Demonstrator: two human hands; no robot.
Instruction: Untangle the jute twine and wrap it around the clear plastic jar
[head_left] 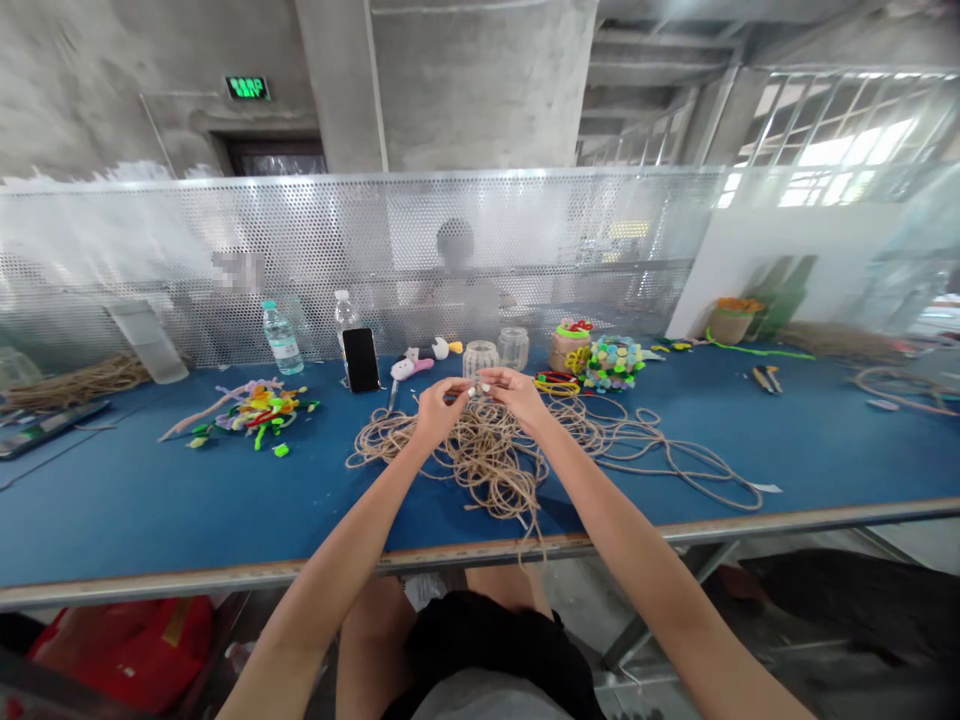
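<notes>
Left hand: left hand raised above the heap, fingers drawn in narrow, tips toward the other hand.

Right hand: right hand mirrors it, fingertips almost meeting the left's. Both seem to pinch something thin, likely a strand of twine, though the view is too small to be sure.

Main thing: twine, a loose tangled heap directly under both hands on the blue table, its long loops trailing right and one strand hanging over the front edge toward the lap.

Nearby: glass jar just ahead of the fingertips, second jar beside it.

Risks: a hard pull could likely tighten the tangle, and the hanging strand could drag loops off the front edge. A sudden lift might catch the glass jar.

Room: blue tabletop shows on both sides of the heap, out to the pipe cleaners on the left — and the decorated jar beyond the loops at right.

Behind: phone, water bottle.
</notes>
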